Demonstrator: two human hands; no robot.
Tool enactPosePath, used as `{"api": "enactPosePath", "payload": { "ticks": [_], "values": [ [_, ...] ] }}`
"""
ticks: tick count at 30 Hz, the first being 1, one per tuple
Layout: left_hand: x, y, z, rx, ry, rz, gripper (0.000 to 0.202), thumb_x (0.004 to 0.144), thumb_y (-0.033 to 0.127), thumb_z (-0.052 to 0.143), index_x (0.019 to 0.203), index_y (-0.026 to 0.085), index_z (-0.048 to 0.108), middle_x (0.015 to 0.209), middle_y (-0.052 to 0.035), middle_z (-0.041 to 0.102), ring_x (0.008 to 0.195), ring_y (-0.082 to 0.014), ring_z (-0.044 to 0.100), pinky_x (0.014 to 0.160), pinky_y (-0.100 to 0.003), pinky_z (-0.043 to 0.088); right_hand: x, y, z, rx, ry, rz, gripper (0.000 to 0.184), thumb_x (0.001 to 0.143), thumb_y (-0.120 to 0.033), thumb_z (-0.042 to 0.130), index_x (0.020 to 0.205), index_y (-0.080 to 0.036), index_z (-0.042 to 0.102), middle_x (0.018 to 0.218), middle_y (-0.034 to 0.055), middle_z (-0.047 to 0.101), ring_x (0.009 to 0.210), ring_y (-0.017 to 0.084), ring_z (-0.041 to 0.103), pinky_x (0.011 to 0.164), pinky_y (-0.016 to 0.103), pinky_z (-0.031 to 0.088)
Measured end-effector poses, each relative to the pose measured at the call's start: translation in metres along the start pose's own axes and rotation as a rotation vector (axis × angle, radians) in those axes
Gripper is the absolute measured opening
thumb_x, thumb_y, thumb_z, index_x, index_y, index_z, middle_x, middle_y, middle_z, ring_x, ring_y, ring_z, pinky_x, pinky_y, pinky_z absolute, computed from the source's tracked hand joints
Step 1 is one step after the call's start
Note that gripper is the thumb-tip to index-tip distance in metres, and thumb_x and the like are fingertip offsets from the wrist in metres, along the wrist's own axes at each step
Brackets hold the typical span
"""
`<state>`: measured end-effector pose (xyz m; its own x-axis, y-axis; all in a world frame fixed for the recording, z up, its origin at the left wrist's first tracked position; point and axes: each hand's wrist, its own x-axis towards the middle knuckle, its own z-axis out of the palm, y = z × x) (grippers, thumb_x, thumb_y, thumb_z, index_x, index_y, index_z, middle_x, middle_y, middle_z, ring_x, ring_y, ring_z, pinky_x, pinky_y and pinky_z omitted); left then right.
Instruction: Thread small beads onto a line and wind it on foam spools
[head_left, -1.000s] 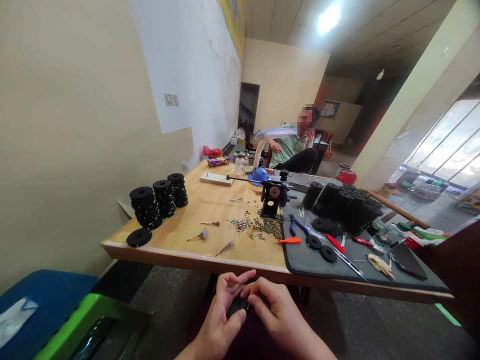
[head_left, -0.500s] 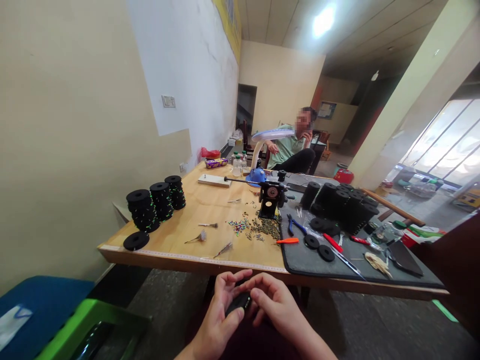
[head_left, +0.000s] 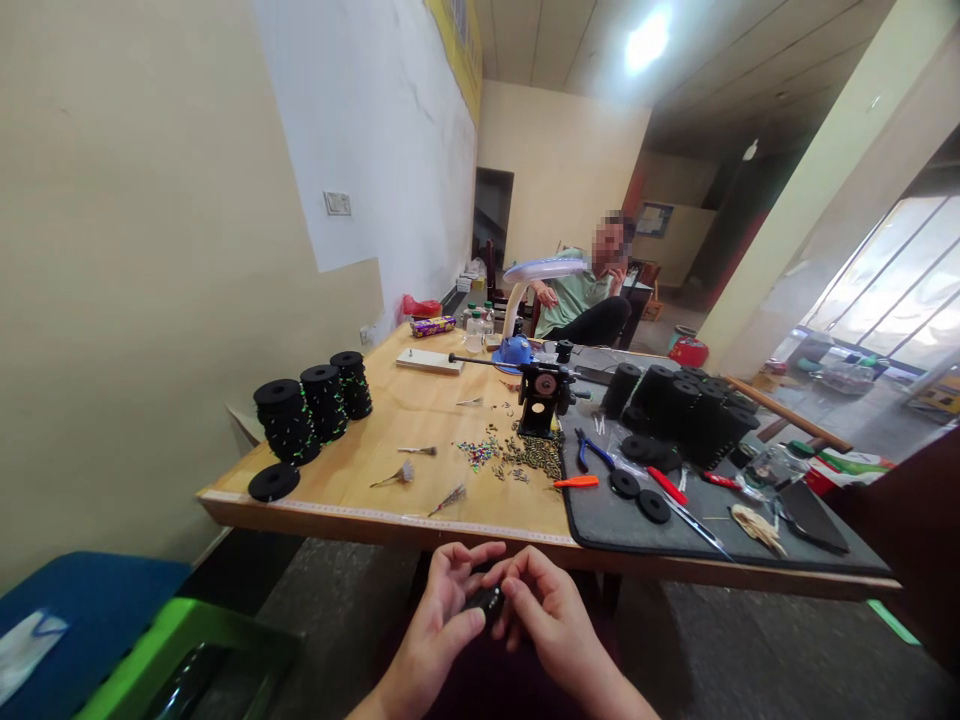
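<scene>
Below the table's near edge, my left hand [head_left: 439, 625] and my right hand [head_left: 547, 610] meet around a small black spool [head_left: 484, 601]. The left thumb and fingers curl round it from the left. My right fingers pinch at its right side. On the wooden table [head_left: 420, 410] above stand stacks of black spools with green flecks [head_left: 309, 403] at the left and a lone black disc [head_left: 274, 482] near the corner.
A black winder tool [head_left: 543, 392] stands mid-table with scattered beads [head_left: 517, 455]. A grey mat [head_left: 675, 510] holds pliers, red-handled tools and plain black spools [head_left: 682, 405]. A seated person [head_left: 589, 295] is at the far end. Blue and green stools [head_left: 112, 640] sit lower left.
Both hands have turned the small black spool slightly and drawn closer together around it; the view shifted a little. Nothing on the table moved.
</scene>
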<state>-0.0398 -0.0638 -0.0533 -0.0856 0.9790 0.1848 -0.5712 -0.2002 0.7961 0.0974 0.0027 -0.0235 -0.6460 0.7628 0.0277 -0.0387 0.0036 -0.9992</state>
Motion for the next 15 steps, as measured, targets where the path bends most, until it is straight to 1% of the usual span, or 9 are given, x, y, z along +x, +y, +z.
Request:
{"api": "enactPosePath", "payload": {
  "ticks": [2, 3, 4, 6, 10, 13, 15],
  "values": [
    [0.001, -0.002, 0.001, -0.084, 0.028, -0.039, 0.035, 0.075, 0.026, 0.066, 0.103, 0.027, 0.045, 0.127, -0.0097, 0.055, 0.118, -0.0300, 0.050, 0.091, -0.044, 0.041, -0.003, 0.002, 0.002, -0.052, 0.011, -0.085, 0.032, 0.087, -0.048, 0.053, 0.082, -0.017, 0.055, 0.075, 0.0039, 0.064, 0.054, 0.012, 0.058, 0.048, 0.022, 0.046],
    [0.001, -0.003, 0.002, -0.115, 0.043, -0.054, 0.034, 0.074, 0.025, 0.065, 0.102, 0.027, 0.047, 0.124, -0.0094, 0.056, 0.117, -0.0294, 0.051, 0.088, -0.042, 0.042, -0.004, 0.002, 0.004, -0.085, 0.023, -0.127, 0.029, 0.089, -0.045, 0.052, 0.082, -0.017, 0.055, 0.076, 0.0037, 0.063, 0.056, 0.012, 0.058, 0.051, 0.022, 0.047],
    [0.002, -0.004, 0.003, -0.132, 0.059, -0.062, 0.033, 0.073, 0.024, 0.065, 0.101, 0.026, 0.048, 0.120, -0.0089, 0.058, 0.115, -0.0286, 0.051, 0.085, -0.040, 0.043, -0.005, 0.003, 0.005, -0.124, 0.039, -0.164, 0.027, 0.090, -0.043, 0.050, 0.082, -0.018, 0.055, 0.075, 0.0029, 0.062, 0.056, 0.012, 0.057, 0.052, 0.023, 0.047],
    [0.003, -0.006, 0.004, -0.114, 0.088, -0.056, 0.030, 0.072, 0.022, 0.063, 0.099, 0.025, 0.051, 0.112, -0.0076, 0.061, 0.113, -0.0270, 0.051, 0.086, -0.038, 0.042, -0.006, 0.005, 0.006, -0.219, 0.079, -0.227, 0.023, 0.092, -0.038, 0.047, 0.083, -0.018, 0.055, 0.071, 0.0016, 0.059, 0.057, 0.012, 0.055, 0.055, 0.023, 0.046],
    [0.004, -0.005, 0.005, 0.102, 0.141, -0.017, 0.022, 0.078, 0.024, 0.060, 0.099, 0.022, 0.054, 0.104, -0.0060, 0.062, 0.109, -0.0250, 0.052, 0.096, -0.039, 0.036, -0.007, 0.008, 0.007, -0.423, 0.138, -0.348, 0.013, 0.092, -0.028, 0.046, 0.088, -0.019, 0.056, 0.078, 0.0044, 0.061, 0.069, 0.016, 0.058, 0.065, 0.025, 0.047],
    [0.004, -0.001, 0.006, 0.269, 0.169, -0.014, 0.018, 0.081, 0.025, 0.061, 0.097, 0.022, 0.054, 0.101, -0.0046, 0.061, 0.106, -0.0239, 0.052, 0.097, -0.038, 0.035, -0.008, 0.010, 0.006, -0.485, 0.122, -0.420, 0.010, 0.091, -0.021, 0.044, 0.092, -0.021, 0.053, 0.086, 0.0062, 0.062, 0.078, 0.017, 0.060, 0.071, 0.026, 0.048],
    [0.004, 0.002, 0.008, 0.321, 0.172, 0.000, 0.017, 0.081, 0.025, 0.062, 0.095, 0.022, 0.054, 0.099, -0.0042, 0.062, 0.105, -0.0234, 0.053, 0.097, -0.037, 0.036, -0.008, 0.012, 0.006, -0.490, 0.100, -0.450, 0.010, 0.091, -0.017, 0.042, 0.092, -0.022, 0.052, 0.089, 0.0067, 0.062, 0.081, 0.017, 0.061, 0.073, 0.026, 0.048]
  ]
}}
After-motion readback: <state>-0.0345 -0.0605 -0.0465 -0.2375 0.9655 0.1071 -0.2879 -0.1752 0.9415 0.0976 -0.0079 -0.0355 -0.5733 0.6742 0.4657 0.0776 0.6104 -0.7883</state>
